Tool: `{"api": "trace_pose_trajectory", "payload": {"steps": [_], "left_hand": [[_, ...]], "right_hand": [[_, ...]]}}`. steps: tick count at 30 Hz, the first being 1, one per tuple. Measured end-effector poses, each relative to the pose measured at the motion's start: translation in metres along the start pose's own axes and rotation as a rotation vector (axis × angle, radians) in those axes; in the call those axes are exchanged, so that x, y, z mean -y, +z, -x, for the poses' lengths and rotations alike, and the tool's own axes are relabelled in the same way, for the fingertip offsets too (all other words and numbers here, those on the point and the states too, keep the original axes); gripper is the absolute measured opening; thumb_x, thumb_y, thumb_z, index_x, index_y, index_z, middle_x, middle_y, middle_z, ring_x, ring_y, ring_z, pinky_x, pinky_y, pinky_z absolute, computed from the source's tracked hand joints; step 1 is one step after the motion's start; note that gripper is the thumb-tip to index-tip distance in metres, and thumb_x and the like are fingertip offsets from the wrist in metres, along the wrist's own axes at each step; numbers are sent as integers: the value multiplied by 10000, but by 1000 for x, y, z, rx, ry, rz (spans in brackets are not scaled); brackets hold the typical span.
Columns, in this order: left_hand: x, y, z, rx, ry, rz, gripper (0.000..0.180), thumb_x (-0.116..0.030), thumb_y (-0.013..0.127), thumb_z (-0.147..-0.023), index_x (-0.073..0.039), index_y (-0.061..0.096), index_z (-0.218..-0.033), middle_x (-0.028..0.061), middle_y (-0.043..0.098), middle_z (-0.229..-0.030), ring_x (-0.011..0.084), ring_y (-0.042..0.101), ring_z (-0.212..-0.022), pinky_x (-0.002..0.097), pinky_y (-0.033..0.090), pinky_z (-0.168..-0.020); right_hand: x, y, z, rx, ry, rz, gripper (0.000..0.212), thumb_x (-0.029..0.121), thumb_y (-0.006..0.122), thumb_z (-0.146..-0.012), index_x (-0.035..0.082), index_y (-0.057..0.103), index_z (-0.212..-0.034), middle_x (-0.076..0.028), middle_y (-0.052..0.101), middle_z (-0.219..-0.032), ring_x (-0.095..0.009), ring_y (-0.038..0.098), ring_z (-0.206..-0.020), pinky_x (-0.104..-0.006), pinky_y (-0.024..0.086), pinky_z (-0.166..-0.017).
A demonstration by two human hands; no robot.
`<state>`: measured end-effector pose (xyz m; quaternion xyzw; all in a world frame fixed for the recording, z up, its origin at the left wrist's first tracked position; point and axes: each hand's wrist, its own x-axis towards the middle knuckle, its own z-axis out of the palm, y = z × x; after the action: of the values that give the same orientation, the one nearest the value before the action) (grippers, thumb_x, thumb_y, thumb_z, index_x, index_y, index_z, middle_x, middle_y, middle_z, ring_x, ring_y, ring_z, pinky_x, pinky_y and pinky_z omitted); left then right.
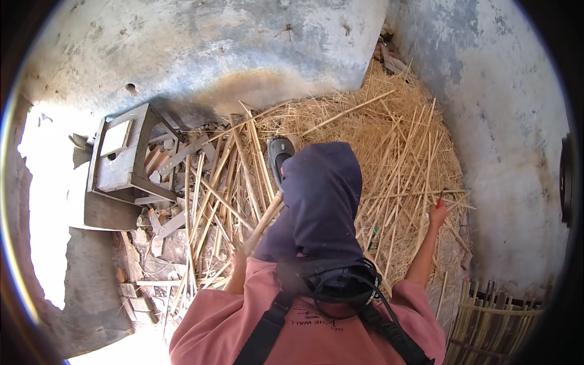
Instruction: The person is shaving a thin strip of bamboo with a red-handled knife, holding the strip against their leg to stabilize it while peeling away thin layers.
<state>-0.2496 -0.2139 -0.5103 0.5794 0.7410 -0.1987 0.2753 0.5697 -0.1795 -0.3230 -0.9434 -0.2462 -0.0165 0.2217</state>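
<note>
The right hand (437, 213) was reached well out to the side, its fingers closed around a small red-handled tool (440, 202); the handle stuck up just beyond the fingers, and its working end was too small to make out. The left hand (238, 260) was low, beside the bent leg, with its fingers closed on the near end of a thick pale pole (263, 225), though the individual fingers were hard to make out. From those fingers the pole slanted up and to the right, close along the dark trousers (322, 182), its upper end reaching the leg just below a grey shoe (281, 157).

Ahead and to the left of the left fingers, long split strips (210, 198) lay crossed on the ground. Farther left, past broken bricks and rubble (159, 234), stood a grey wooden frame (115, 173).

More thin canes (395, 194) lay just beside the right fingers, mostly to their left, over a thick layer of straw-like shavings (404, 97) that spread ahead of the right fingers toward the corner of the room. To the right of the right fingers rose a patchy grey wall (505, 128). Nearer the body than those fingers, at the lower right, was a row of upright slats (496, 328) bound by a crosswise band.
</note>
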Motion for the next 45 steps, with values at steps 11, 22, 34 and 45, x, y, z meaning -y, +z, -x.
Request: {"api": "trace_pose_trajectory", "payload": {"steps": [11, 22, 34, 45], "left_hand": [[-9, -2, 1, -11, -4, 23, 904, -540, 776, -866, 9, 459, -1512, 277, 592, -1431, 481, 549, -1342, 602, 452, -1112], [-8, 7, -1, -82, 8, -54, 776, -492, 739, -908, 4, 508, -1458, 257, 657, -1344, 473, 635, -1237, 599, 514, -1031], [7, -71, -74, -514, 87, 503, 388, -319, 517, -1049, -24, 718, -1202, 198, 734, -785, 289, 738, -696, 442, 586, -621], [6, -130, -36, -260, 103, 1075, 516, -466, 702, -988, 32, 724, -1123, 125, 727, -858, 188, 714, -764, 363, 560, -665]], "right_hand": [[-9, 67, 70, 403, -128, -65, 339, 173, 696, -867, 80, 784, -1181, -231, 766, -1060, -376, 736, -1057, -470, 559, -939], [-15, 76, 78, 525, -144, -5, 387, 249, 732, -842, 92, 777, -1193, -206, 773, -1136, -369, 725, -1144, -458, 544, -1025], [4, 84, 93, 612, -96, 27, 388, 234, 768, -827, 152, 780, -1206, -175, 774, -1100, -352, 737, -1065, -462, 556, -977], [-8, 77, 100, 595, -128, -33, 353, 232, 720, -843, 140, 783, -1178, -183, 766, -991, -350, 745, -978, -456, 555, -900]]}}
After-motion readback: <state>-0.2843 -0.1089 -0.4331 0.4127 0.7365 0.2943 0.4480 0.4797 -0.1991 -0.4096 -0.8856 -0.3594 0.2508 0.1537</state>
